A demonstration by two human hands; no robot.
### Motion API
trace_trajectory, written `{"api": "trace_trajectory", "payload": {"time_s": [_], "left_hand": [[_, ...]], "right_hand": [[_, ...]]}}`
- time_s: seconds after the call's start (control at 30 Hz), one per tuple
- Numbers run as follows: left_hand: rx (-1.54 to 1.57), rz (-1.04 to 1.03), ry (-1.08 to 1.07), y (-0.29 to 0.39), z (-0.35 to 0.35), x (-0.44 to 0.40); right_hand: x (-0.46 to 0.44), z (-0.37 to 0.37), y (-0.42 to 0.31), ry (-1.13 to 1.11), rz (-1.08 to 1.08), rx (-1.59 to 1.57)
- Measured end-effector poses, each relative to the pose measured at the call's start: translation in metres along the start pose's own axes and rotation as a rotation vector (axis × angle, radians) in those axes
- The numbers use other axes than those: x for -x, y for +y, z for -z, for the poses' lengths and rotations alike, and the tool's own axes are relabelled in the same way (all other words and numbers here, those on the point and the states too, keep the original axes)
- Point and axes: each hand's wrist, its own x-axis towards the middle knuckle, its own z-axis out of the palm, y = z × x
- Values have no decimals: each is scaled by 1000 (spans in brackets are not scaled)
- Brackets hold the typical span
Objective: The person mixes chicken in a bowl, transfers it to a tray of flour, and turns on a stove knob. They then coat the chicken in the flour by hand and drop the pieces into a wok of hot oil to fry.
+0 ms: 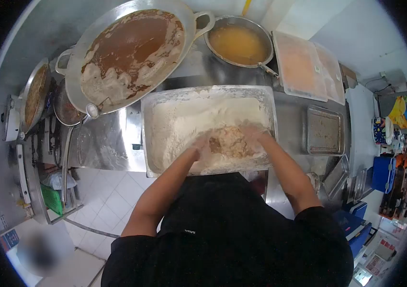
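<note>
Blur obscures the left hand [203, 145] and right hand [256, 135], so whether either grasps anything cannot be told; between them, indistinct flour-coated pieces [232, 142] lie amid flour [213, 113] in a metal pan [146, 134].

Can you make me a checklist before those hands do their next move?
1. Left hand inside the metal tray: ok.
2. Right hand inside it too: ok.
3. Clumps between the hands covered all over in pale powder: not ok, brownish patches show.
4. Hands gripping clumps: cannot tell, too blurred.
5. Big pan apart from the hands: ok.
6. Brown liquid in that pan cool: cannot tell.
</note>
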Motion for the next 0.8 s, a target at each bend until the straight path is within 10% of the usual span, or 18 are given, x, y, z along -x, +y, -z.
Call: {"api": "trace_trajectory", "payload": {"time_s": [0.13, 0.27, 0.47, 0.57, 0.67, 0.77, 0.8], "left_hand": [[780, 179, -27, 34, -18, -35], [882, 62, -52, 56, -11, -11], [-804, -205, 599, 9, 45, -52], [-1013, -417, 575, -15, 58, -92], [-954, -618, 416, 11, 65, -77], [-1106, -413, -183, -37, 102, -73], [-734, -164, -150, -24, 94, -52]], "right_hand": [[-27, -46, -7, 285, -18, -978], [16, 31, -35, 202, 68, -994], [-60, 42, -27, 171, -290, -465], [-86, 6, -61, 594, -143, -608], [-68, -3, -23, 215, 394, -894], [29, 96, -16, -22, 43, -607], [29, 79, -14, -54, -31, -506]]}}
